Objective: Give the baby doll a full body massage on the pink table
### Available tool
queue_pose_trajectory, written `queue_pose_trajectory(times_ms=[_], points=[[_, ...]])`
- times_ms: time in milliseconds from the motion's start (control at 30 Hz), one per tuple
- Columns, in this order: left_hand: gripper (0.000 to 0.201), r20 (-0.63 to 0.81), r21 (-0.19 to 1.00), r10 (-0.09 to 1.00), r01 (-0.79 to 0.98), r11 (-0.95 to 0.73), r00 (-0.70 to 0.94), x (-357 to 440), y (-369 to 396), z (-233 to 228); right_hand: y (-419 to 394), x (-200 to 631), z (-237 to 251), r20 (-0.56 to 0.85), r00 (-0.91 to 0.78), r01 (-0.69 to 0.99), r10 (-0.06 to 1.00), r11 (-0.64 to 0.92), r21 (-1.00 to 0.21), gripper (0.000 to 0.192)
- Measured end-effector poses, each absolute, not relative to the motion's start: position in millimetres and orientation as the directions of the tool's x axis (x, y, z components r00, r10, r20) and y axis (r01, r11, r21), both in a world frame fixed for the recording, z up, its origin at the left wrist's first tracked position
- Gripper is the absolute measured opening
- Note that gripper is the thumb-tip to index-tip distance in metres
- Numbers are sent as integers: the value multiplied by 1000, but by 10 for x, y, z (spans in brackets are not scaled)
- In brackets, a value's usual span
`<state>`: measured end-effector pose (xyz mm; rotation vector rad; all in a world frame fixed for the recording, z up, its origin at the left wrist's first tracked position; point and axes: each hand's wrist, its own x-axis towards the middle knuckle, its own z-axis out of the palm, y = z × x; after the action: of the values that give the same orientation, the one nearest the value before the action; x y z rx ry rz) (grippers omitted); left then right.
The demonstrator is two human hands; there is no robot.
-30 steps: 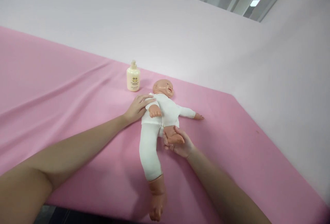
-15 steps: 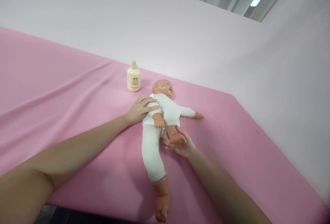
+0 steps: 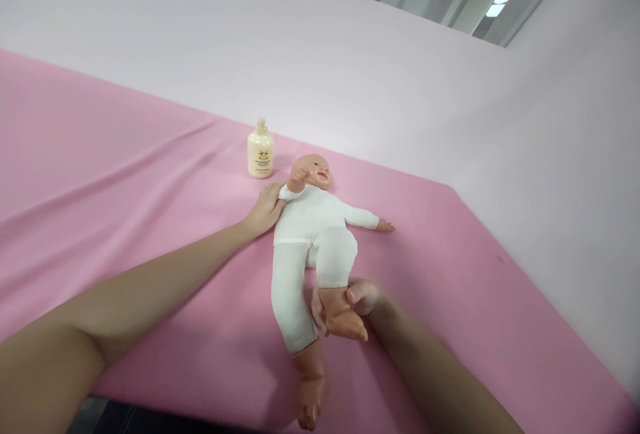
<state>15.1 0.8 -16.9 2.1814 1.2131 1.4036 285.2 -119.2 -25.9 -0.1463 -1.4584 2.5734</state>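
Doll [image 3: 313, 221] supine on pink cloth [image 3: 125, 174], near bottle [image 3: 261, 149]. Your R hand [image 3: 350, 301] clasps its foot; L hand [image 3: 263, 211], flat and unclenched, at shoulder. Prob. light, soft-bodied w/ rigid limbs: grip torso.

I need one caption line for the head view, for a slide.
Right hand grips the doll by one foot; left hand touches its shoulder.

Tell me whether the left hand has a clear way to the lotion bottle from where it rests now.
Probably yes. The left hand rests against the doll's shoulder, and the lotion bottle stands upright just beyond it on the pink cloth. Only bare cloth lies between them; the doll's raised arm is off to the side.
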Motion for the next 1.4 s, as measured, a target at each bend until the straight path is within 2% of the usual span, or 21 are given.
queue_pose_trajectory(times_ms=[100, 167, 233, 333, 433, 533, 700, 833, 933, 1000, 1100, 1167, 1267, 1400], points=[[45, 591, 663, 797, 488, -568, 125, 167, 20, -208, -1189, 2836, -235, 40, -990, -103, 132, -513, -852, 64], [48, 564, 689, 821, 497, -527, 88, 167, 18, -237, -1202, 2821, -189, 58, -990, -115, 130, -494, -862, 62], [49, 548, 706, 834, 497, -505, 69, 160, 18, -260, -1227, 2804, -130, 62, -979, -147, 192, -470, -870, 60], [45, 580, 688, 810, 483, -542, 83, 141, 27, -278, -1263, 2778, -40, 27, -917, -220, 398, -448, -866, 58], [42, 669, 614, 734, 468, -636, 119, 124, 23, -278, -1258, 2755, 27, -6, -804, -330, 595, -454, -828, 54], [40, 730, 498, 645, 472, -727, 223, 112, -11, -274, -1206, 2750, 42, -58, -718, -413, 693, -493, -766, 49], [35, 754, 322, 551, 530, -784, 357, 107, -42, -277, -1124, 2770, -18, -209, -632, -413, 746, -553, -723, 49], [35, 776, 268, 503, 524, -809, 380, 117, -32, -269, -1122, 2774, -30, -202, -649, -399, 734, -554, -731, 48], [37, 751, 335, 564, 538, -774, 344, 118, -23, -263, -1151, 2774, -26, -147, -708, -379, 691, -547, -747, 48], [38, 744, 411, 607, 527, -744, 278, 110, -3, -269, -1173, 2779, -47, -67, -784, -368, 618, -548, -751, 51], [40, 713, 546, 679, 469, -694, 173, 93, 57, -295, -1196, 2798, -123, 89, -912, -323, 402, -566, -758, 56], [40, 662, 649, 742, 416, -637, 103, 86, 102, -321, -1203, 2817, -181, 135, -965, -244, 226, -576, -780, 58], [41, 568, 778, 823, 349, -522, -34, 86, 148, -357, -1206, 2843, -233, 96, -995, -97, 31, -554, -827, 62], [42, 507, 849, 849, 257, -462, -150, 81, 160, -365, -1181, 2821, -212, -3, -995, 52, -100, -492, -869, 58]])
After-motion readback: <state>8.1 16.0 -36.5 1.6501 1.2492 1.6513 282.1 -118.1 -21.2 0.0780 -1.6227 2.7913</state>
